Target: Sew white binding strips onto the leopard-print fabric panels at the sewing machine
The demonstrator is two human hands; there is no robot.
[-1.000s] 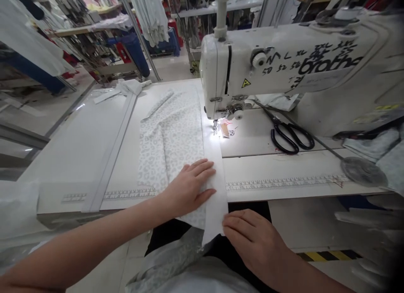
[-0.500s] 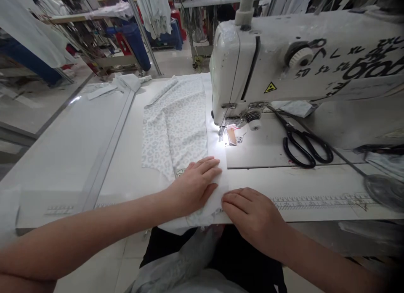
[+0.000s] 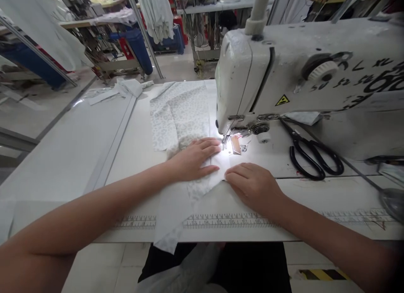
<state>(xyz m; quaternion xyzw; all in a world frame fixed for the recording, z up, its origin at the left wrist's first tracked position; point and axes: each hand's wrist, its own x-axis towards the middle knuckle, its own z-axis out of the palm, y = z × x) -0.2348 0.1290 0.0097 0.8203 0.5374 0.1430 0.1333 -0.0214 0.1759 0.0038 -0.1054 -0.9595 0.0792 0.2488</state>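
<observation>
"Entry one: the piece in hand?"

"One pale grey leopard-print knit fabric (image 3: 179,116), a long panel lying flat on a white sewing table (image 3: 63,158). Its near end drapes past the table's front edge, and its right edge runs up to the steel presser foot (image 3: 226,139)."

"Left arm and hand?"

"Left forearm reaches across from the lower left, passing above a long grey metal guide rail (image 3: 113,146). The left hand (image 3: 192,160) lies palm down on the fabric, fingers spread and pointing right, fingertips just short of the presser foot. Released, pressing flat, not clenched."

"Right?"

"Right hand (image 3: 252,186) lies palm down, fingers together and pointing left, fingertips touching the fabric's edge. Also open, grasping nothing."

"Edges and room?"

"Printed ruler scale (image 3: 227,221) runs along the table's front edge, with the fabric crossing it. White Brother sewing machine (image 3: 284,74) stands just right of the left hand. Black-handled steel scissors (image 3: 312,162) lie on the machine bed, well clear of the right hand. Open white tabletop stretches left of the rail; white fabric strips (image 3: 126,89) lie at the table's far end, beyond the panel."
</observation>
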